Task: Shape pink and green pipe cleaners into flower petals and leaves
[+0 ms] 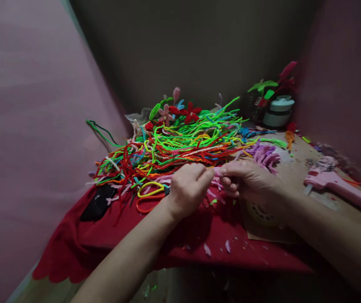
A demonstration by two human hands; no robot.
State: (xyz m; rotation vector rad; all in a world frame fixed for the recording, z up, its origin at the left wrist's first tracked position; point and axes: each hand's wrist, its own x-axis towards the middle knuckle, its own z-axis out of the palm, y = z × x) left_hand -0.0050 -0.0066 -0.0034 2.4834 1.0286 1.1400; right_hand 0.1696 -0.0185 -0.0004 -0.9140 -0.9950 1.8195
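My left hand (187, 187) is closed, its thumb side turned toward my right hand. A light pink pipe cleaner (217, 170) runs between the two hands, its ends hidden by the fingers. Thumb and forefinger of my right hand (251, 179) pinch it, while the other fingers curl below. Just behind lies a big heap of pipe cleaners (183, 145) in green, red, yellow, white and pink. Scissors (150, 197) with yellow and red handles rest at the left wrist. Curled lilac pipe cleaners (265, 155) lie beyond my right hand.
A black phone (97, 205) lies left on the red cloth (199, 244). To the right are a pink glue gun (341, 185) and a tape roll (260, 213), partly under my right forearm. Fuzzy flowers (191, 112) and a light blue jar (279, 111) stand at the back.
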